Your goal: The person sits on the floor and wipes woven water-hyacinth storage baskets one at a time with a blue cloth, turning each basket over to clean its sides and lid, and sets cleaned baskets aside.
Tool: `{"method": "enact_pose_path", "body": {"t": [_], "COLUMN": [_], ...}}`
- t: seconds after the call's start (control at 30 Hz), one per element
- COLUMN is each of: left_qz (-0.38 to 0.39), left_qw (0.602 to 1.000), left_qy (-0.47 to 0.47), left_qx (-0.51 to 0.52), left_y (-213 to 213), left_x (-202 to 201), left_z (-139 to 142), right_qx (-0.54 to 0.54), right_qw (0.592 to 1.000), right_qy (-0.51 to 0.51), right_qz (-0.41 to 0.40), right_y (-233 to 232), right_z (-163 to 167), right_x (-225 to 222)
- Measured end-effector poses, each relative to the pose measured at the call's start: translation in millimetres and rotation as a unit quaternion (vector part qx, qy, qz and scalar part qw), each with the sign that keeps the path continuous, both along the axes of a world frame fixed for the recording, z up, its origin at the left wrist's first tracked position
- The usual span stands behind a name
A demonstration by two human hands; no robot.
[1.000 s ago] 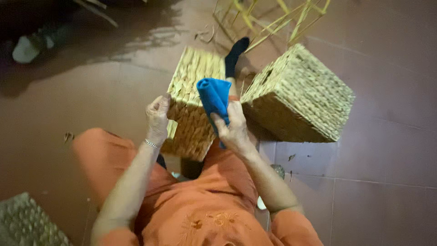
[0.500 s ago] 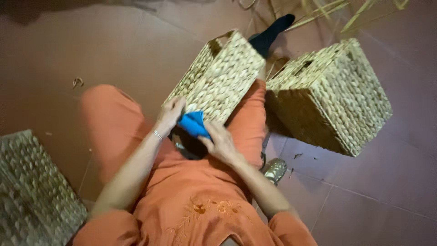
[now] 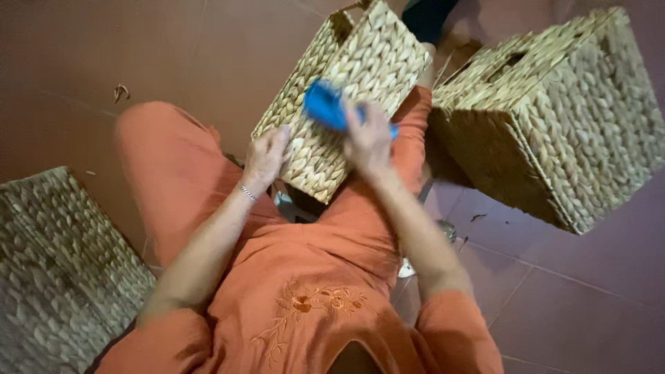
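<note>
A woven straw basket (image 3: 350, 83) lies tilted across my lap, between my orange-clad legs. My left hand (image 3: 267, 158) rests on its lower left side and steadies it. My right hand (image 3: 367, 138) is closed around a blue cloth (image 3: 325, 105) and presses it on the basket's upper face. The image is blurred around the right hand and cloth.
A second, larger woven basket (image 3: 554, 118) stands to the right on the reddish tiled floor (image 3: 582, 298). A darker woven basket (image 3: 55, 270) sits at the lower left. A dark-socked foot (image 3: 426, 17) shows at the top.
My right hand has moved the blue cloth from the basket's lower edge up onto its upper face. The view has shifted, and the basket now sits higher in frame.
</note>
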State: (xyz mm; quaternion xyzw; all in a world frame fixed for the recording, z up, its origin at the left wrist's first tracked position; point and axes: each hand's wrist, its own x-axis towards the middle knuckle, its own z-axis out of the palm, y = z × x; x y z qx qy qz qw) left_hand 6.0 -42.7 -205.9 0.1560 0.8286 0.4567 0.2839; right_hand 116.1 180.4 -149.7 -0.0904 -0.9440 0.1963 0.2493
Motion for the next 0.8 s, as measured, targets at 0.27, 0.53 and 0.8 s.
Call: {"method": "enact_pose_path", "body": {"t": [0.27, 0.53, 0.8], "left_qz": [0.002, 0.028, -0.012], "left_qw": [0.995, 0.995, 0.990], "left_qy": [0.093, 0.028, 0.138], "left_qx": [-0.020, -0.087, -0.037], "left_y": [-1, -24, -24], "left_x": [-5, -38, -42], "left_z": [-2, -18, -23], "right_qx": [0.008, 0.072, 0.001], "right_qw": [0.977, 0.993, 0.991], "right_qy": [-0.075, -0.092, -0.032], "right_qz": [-0.201, 0.021, 0.130], "right_y": [119, -38, -23], "right_z": [-38, -7, -7], "right_x": [-71, -6, -4]}}
